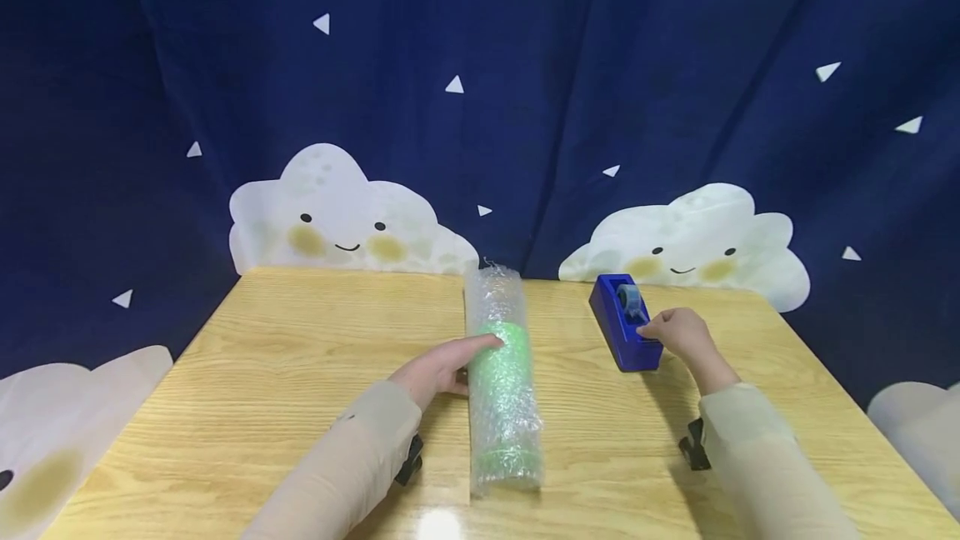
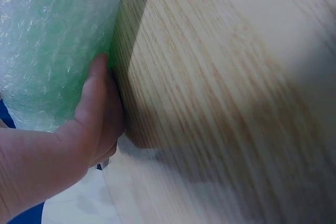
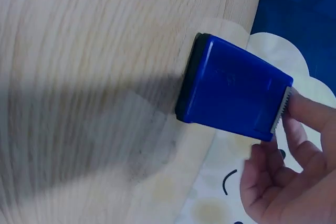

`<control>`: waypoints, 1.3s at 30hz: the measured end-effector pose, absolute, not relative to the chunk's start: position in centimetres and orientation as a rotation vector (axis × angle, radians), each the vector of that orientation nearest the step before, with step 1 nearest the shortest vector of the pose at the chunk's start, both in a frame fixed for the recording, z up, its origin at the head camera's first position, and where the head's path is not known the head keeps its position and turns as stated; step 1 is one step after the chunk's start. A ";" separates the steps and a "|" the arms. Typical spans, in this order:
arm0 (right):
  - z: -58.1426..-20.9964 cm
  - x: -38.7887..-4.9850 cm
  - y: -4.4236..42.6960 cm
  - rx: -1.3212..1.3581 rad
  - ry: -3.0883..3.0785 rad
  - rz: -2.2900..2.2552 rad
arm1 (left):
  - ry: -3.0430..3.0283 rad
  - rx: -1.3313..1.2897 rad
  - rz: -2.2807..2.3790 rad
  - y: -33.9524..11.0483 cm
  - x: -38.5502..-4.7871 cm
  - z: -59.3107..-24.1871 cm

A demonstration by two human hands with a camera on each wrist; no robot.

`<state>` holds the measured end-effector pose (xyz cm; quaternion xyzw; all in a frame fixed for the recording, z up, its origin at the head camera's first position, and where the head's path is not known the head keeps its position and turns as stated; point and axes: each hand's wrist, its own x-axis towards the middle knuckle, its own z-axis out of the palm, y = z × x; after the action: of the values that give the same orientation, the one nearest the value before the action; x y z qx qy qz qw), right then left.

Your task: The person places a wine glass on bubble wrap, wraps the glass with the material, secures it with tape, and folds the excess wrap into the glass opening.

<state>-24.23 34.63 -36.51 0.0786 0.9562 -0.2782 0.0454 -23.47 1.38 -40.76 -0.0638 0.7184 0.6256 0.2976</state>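
A green object (image 1: 504,373) (image 2: 52,51) wrapped in bubble wrap lies lengthwise on the table. My left hand (image 1: 450,361) (image 2: 79,124) grips it from the left side, thumb over the top and fingers down by its side. To the right stands a blue tape dispenser (image 1: 622,327) (image 3: 236,87) with a roll of clear tape (image 1: 628,300) in it. My right hand (image 1: 684,336) (image 3: 294,166) is at the dispenser's toothed cutter (image 3: 281,109), thumb and forefinger pinching the tape's end; the tape itself is hard to make out there.
The wooden table (image 1: 337,315) ends at a dark blue curtain (image 1: 420,107) with white clouds and small triangles. The dispenser stands near the table's back edge, a hand's width or more right of the wrapped object. Small dark cameras sit under both wrists.
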 end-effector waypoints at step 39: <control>-38.0 -22.7 34.9 0.780 1.750 -2.428 | 1.916 -0.167 1.645 1.3 -23.6 -41.3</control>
<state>-22.68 34.87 -37.98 0.2522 0.5657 -0.7847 0.0244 -23.55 1.28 -41.34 -0.0629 0.7220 0.6199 0.3008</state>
